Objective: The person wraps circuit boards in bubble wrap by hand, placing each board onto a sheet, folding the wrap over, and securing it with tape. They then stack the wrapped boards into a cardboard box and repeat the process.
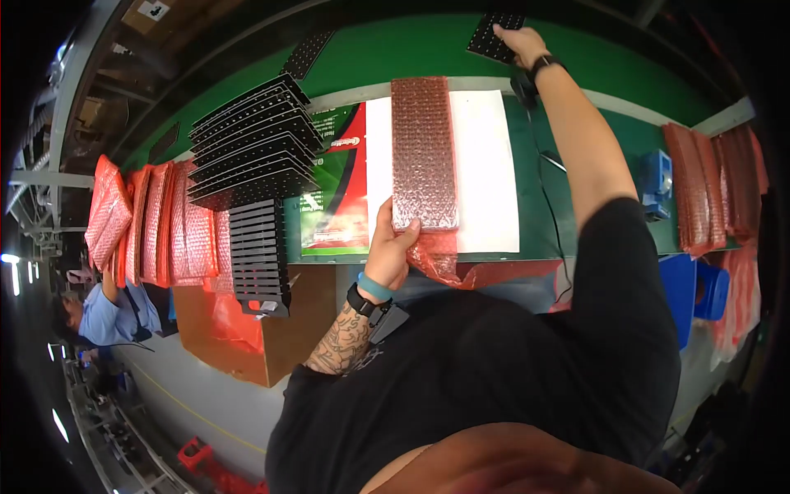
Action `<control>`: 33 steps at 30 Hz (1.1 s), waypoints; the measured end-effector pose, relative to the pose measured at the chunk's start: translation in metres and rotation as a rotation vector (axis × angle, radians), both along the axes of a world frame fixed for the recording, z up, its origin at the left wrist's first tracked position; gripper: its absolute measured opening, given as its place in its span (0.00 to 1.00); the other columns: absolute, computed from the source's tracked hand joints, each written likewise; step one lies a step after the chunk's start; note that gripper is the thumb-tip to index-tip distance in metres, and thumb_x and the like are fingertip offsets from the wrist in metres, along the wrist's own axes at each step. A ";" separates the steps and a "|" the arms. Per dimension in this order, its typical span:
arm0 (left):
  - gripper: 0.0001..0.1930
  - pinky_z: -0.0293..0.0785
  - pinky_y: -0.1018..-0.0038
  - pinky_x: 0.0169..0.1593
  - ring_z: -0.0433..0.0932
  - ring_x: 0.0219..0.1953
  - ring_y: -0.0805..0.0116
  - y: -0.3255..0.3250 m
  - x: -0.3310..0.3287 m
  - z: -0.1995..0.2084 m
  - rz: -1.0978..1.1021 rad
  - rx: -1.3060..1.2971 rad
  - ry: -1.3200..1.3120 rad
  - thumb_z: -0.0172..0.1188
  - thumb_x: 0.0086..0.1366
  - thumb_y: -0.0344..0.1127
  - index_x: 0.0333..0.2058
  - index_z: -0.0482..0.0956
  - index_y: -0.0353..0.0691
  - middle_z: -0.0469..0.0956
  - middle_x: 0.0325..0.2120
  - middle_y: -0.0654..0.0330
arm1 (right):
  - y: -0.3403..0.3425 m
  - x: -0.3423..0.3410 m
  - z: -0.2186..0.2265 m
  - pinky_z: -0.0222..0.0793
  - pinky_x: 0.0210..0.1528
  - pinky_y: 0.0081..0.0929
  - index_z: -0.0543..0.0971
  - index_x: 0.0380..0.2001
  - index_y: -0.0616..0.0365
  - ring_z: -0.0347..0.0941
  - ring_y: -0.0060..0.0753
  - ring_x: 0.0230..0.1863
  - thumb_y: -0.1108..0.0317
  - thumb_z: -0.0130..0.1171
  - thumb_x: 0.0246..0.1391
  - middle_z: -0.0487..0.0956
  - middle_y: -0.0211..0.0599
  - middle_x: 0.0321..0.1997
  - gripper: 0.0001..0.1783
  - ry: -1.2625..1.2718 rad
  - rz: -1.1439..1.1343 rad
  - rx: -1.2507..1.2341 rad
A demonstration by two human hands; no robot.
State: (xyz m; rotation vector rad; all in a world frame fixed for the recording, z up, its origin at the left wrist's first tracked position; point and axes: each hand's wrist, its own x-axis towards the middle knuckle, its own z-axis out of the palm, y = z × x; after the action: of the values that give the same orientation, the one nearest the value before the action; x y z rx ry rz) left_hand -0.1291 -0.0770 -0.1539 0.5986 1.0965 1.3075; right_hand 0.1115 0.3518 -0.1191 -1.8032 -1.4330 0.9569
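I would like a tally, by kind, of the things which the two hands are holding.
Red bubble-wrap pouch, in the left hand: 1
Black dotted board, in the right hand: 1
Total: 2

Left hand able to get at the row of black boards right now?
Probably not without letting go: the left hand holds the red bubble-wrap bag by its near end. The way to the black boards looks unobstructed.

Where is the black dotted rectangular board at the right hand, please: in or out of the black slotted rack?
Out: the right hand grips the board, apart from the rack.
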 end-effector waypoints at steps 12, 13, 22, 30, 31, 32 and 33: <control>0.28 0.64 0.69 0.66 0.67 0.63 0.67 0.002 0.004 -0.009 0.013 0.096 -0.210 0.47 0.76 0.29 0.71 0.51 0.35 0.67 0.64 0.55 | 0.100 0.078 -0.035 0.76 0.48 0.33 0.79 0.49 0.63 0.80 0.42 0.44 0.57 0.75 0.45 0.83 0.44 0.44 0.31 -0.296 -0.092 0.106; 0.28 0.66 0.68 0.65 0.70 0.62 0.64 0.006 0.009 -0.006 -0.054 0.194 -0.038 0.48 0.76 0.30 0.70 0.51 0.34 0.69 0.62 0.52 | 0.101 0.117 -0.017 0.74 0.46 0.32 0.80 0.43 0.63 0.79 0.36 0.42 0.54 0.71 0.51 0.83 0.40 0.41 0.24 -0.068 -0.106 0.189; 0.32 0.72 0.61 0.59 0.78 0.56 0.47 0.000 -0.003 0.042 -0.123 0.332 0.424 0.52 0.74 0.34 0.69 0.49 0.30 0.73 0.56 0.38 | -0.245 -0.017 0.045 0.55 0.19 0.17 0.71 0.58 0.63 0.58 0.18 0.16 0.62 0.47 0.70 0.71 0.27 0.23 0.20 0.914 0.135 -0.243; 0.36 0.78 0.57 0.49 0.81 0.49 0.36 0.004 0.001 0.010 -0.131 0.424 0.352 0.53 0.72 0.32 0.70 0.44 0.30 0.74 0.52 0.33 | -0.334 -0.083 0.011 0.62 0.23 0.17 0.70 0.63 0.66 0.68 0.16 0.21 0.67 0.55 0.68 0.75 0.27 0.27 0.24 0.461 -0.039 -0.056; 0.36 0.78 0.57 0.50 0.80 0.49 0.36 0.004 0.001 0.010 -0.118 0.428 0.338 0.54 0.72 0.32 0.70 0.44 0.30 0.74 0.53 0.33 | -0.336 -0.086 0.007 0.64 0.26 0.16 0.70 0.64 0.66 0.70 0.16 0.23 0.67 0.56 0.67 0.77 0.28 0.28 0.25 0.416 -0.045 -0.035; 0.36 0.78 0.57 0.50 0.80 0.49 0.36 0.003 0.000 0.008 -0.117 0.423 0.331 0.54 0.72 0.32 0.70 0.44 0.30 0.74 0.53 0.33 | -0.338 -0.087 0.004 0.67 0.29 0.16 0.69 0.64 0.67 0.72 0.16 0.25 0.68 0.57 0.67 0.79 0.29 0.30 0.25 0.372 -0.047 -0.014; 0.35 0.77 0.58 0.51 0.80 0.50 0.38 0.001 -0.001 0.007 -0.120 0.407 0.286 0.54 0.72 0.32 0.70 0.45 0.30 0.74 0.53 0.34 | -0.340 -0.088 0.002 0.70 0.32 0.16 0.69 0.64 0.67 0.74 0.16 0.27 0.69 0.58 0.66 0.80 0.30 0.31 0.26 0.327 -0.045 0.008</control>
State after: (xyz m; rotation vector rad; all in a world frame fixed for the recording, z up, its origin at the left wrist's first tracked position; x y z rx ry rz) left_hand -0.1296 -0.0764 -0.1468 1.1665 1.0073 1.3768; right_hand 0.0233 0.0121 -0.1174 -1.5785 -1.1852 1.1596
